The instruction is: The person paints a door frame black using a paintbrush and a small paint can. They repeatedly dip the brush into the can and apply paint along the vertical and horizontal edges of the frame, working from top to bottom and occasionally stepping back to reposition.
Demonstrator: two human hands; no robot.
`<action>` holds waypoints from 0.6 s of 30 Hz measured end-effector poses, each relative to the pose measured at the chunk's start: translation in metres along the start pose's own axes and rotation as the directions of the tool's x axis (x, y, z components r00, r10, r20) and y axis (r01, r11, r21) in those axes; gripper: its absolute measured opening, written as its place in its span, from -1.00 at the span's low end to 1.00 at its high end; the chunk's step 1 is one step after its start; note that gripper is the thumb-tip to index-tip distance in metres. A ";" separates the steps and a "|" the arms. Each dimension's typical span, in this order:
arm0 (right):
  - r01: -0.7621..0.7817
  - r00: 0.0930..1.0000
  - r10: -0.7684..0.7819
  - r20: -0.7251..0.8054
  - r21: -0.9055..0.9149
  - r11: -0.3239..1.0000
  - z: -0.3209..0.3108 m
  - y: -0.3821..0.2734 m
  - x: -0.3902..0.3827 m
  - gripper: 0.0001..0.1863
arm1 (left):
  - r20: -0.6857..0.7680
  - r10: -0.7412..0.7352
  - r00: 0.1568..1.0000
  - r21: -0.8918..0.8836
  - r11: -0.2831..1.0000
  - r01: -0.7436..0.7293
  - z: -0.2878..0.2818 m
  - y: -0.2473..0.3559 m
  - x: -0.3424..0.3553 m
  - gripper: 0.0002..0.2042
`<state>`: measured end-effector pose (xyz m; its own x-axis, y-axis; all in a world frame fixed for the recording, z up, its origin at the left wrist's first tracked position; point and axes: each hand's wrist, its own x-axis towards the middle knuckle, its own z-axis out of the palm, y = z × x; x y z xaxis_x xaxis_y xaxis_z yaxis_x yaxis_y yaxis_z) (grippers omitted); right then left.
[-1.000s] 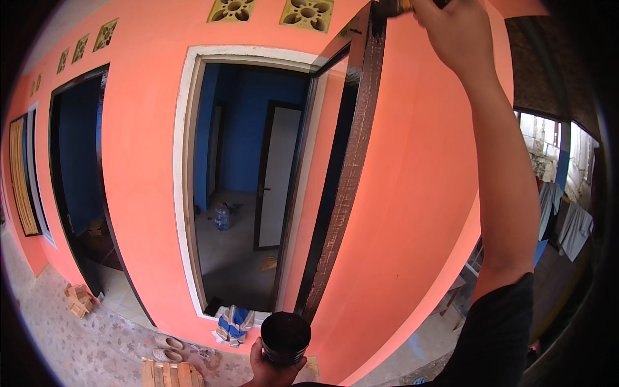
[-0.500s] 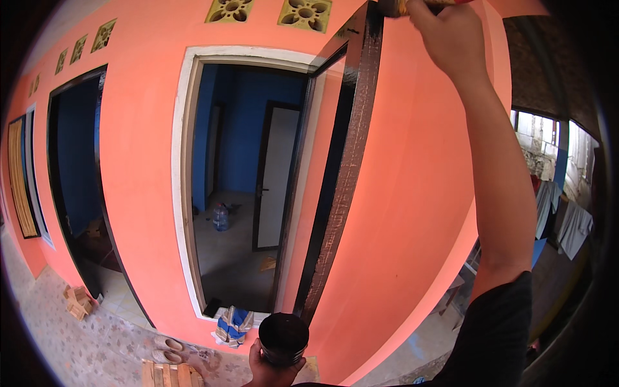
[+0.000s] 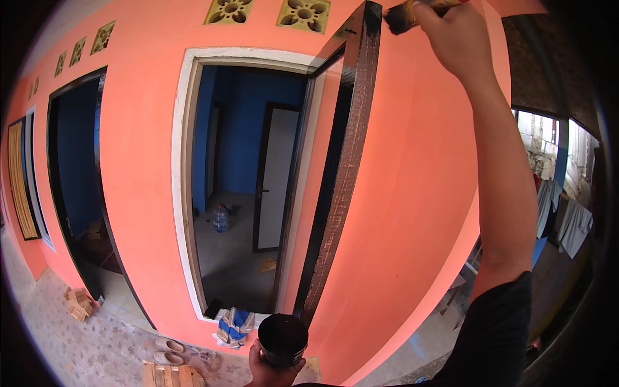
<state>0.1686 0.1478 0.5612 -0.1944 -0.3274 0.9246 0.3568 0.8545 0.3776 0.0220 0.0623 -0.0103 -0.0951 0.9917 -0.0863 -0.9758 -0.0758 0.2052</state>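
Note:
High at the upper right, my right hand (image 3: 454, 37) is closed around the handle of a paintbrush (image 3: 401, 19) with dark bristles. The bristles sit just right of the top corner of an open window sash (image 3: 342, 168), a small gap apart from it. Wet black paint covers the top of the sash's edge; lower down the edge is brown with pale streaks. At the bottom centre, my left hand (image 3: 274, 371) grips a round black cup (image 3: 284, 337) from below and the side. Its inside looks dark, and how much paint it holds cannot be made out.
The sash swings out from a white window frame (image 3: 187, 161) in an orange wall (image 3: 412, 193). A blue and white cloth (image 3: 235, 326) lies on the sill. Below are slippers (image 3: 169, 351), a wooden stool (image 3: 171, 374) and wood blocks (image 3: 79, 303). A dark doorway (image 3: 77, 168) stands left.
My right hand has moved the paintbrush slightly right and down, off the sash's top corner. The cup in my left hand stays almost where it was.

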 end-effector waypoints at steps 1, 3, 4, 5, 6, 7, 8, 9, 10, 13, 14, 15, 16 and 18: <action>-0.018 1.000 0.018 0.001 0.125 0.992 -0.001 0.006 0.005 -0.92 | 0.007 -0.004 1.000 -0.001 1.000 0.004 -0.001 0.000 0.000 -0.25; -0.005 0.999 0.014 -0.037 0.248 0.969 0.002 0.015 0.014 -0.90 | 0.008 -0.011 1.000 -0.003 1.000 0.011 -0.001 0.000 0.001 -0.25; 0.026 0.997 -0.006 -0.079 0.247 0.969 0.006 0.021 0.017 -0.90 | 0.002 -0.015 1.000 -0.004 1.000 0.015 -0.001 -0.001 0.001 -0.25; 0.056 0.992 -0.027 -0.120 0.245 0.968 0.010 0.028 0.020 -0.89 | -0.005 -0.017 1.000 -0.006 1.000 0.017 -0.002 -0.001 0.001 -0.24; 0.029 0.995 -0.005 -0.098 0.244 0.969 0.013 0.036 0.021 -0.89 | -0.012 -0.016 1.000 -0.006 1.000 0.016 -0.001 -0.001 0.001 -0.24; 0.004 0.997 0.015 -0.074 0.239 0.971 0.013 0.046 0.023 -0.90 | -0.015 -0.018 1.000 -0.008 1.000 0.018 0.001 -0.002 0.001 -0.24; -0.022 0.998 0.034 -0.051 0.233 0.972 0.010 0.053 0.023 -0.90 | -0.019 -0.020 1.000 -0.009 1.000 0.020 0.002 -0.002 0.002 -0.24; -0.055 0.996 0.067 -0.055 0.194 0.980 0.007 0.055 0.022 -0.90 | -0.028 -0.018 0.999 -0.010 1.000 0.018 0.002 -0.001 0.001 -0.24; -0.089 0.993 0.100 -0.061 0.154 0.984 0.002 0.056 0.021 -0.90 | -0.037 -0.017 0.999 -0.010 1.000 0.017 0.003 0.000 0.000 -0.24; -0.130 0.983 0.153 -0.097 0.208 0.969 -0.001 0.056 0.023 -0.90 | -0.047 -0.014 0.999 -0.016 1.000 0.013 0.006 0.000 -0.001 -0.24; -0.132 0.980 0.165 -0.111 0.253 0.958 -0.002 0.056 0.024 -0.90 | -0.048 -0.014 0.999 -0.018 1.000 0.013 0.007 0.000 -0.001 -0.23; -0.126 0.979 0.169 -0.115 0.313 0.941 0.001 0.055 0.024 -0.90 | -0.042 -0.011 0.999 -0.016 1.000 0.011 0.006 0.000 -0.001 -0.23; -0.119 0.977 0.174 -0.119 0.371 0.921 0.007 0.052 0.024 -0.90 | -0.035 -0.009 0.999 -0.013 1.000 0.009 0.005 0.000 0.000 -0.23; -0.118 0.979 0.175 -0.101 0.417 0.901 0.009 0.058 0.023 -0.89 | -0.034 -0.006 0.999 -0.014 1.000 0.006 0.004 0.000 0.000 -0.23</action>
<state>0.1765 0.1934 0.6038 -0.0361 -0.2116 0.9767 -0.0369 0.9769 0.2103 0.0230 0.0629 -0.0069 -0.0955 0.9881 -0.1203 -0.9789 -0.0714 0.1912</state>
